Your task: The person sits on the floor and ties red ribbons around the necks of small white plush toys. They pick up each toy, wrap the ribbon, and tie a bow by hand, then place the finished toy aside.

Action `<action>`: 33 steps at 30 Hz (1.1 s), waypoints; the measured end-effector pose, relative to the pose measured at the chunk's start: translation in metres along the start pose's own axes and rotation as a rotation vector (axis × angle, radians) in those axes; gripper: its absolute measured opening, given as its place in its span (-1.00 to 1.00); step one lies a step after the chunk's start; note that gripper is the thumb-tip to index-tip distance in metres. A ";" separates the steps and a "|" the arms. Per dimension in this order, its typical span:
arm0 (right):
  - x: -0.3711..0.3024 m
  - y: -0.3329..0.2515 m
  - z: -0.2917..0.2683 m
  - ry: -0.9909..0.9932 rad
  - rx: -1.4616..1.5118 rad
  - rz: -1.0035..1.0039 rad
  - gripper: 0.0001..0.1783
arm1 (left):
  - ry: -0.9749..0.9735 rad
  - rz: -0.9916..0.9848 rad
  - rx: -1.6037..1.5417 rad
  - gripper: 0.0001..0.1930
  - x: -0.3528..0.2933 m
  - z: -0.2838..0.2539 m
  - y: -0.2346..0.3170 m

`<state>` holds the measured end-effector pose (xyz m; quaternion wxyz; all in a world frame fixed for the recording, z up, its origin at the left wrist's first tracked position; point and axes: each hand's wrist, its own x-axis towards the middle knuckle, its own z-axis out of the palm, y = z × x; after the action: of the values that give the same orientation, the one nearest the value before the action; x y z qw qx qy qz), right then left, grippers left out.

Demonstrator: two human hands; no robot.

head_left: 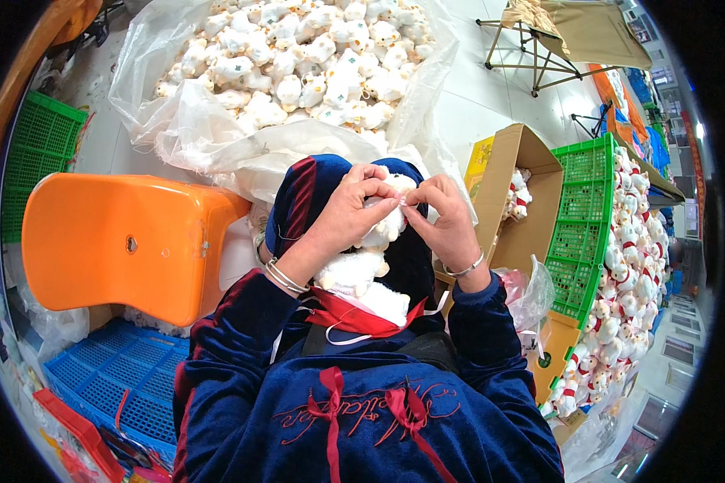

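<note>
A small white plush toy (387,228) is held up above my lap. My left hand (350,208) is closed on it, thumb and fingers pinched at its upper part. Fingertips of my right hand (445,221) meet the left ones there, also pinched; what lies between them is too small to make out. Below, another white plush toy (348,272) rests on my lap, partly covered by the held one. Close to my body, a red cloth (354,315) with white ties lies under a further white plush piece (383,302).
Ahead, a large clear plastic bag (185,133) holds many white plush toys. An orange stool (121,241) and blue crate (125,374) stand left. At right are a cardboard box (532,153), a green crate (580,225) and heaped toys with red collars (632,274). A folding chair (596,32) stands far right.
</note>
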<state>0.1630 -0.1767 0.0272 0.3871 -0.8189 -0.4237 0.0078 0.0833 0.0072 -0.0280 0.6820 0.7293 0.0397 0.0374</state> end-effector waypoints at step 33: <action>0.008 0.002 -0.008 -0.233 0.233 0.405 -0.82 | -0.311 -0.055 -0.070 -0.80 0.018 -0.026 0.008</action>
<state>0.1721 -0.1765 0.0343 0.4179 -0.8304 -0.2892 0.2284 0.0988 0.0343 -0.0180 0.7057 0.7008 -0.0478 -0.0932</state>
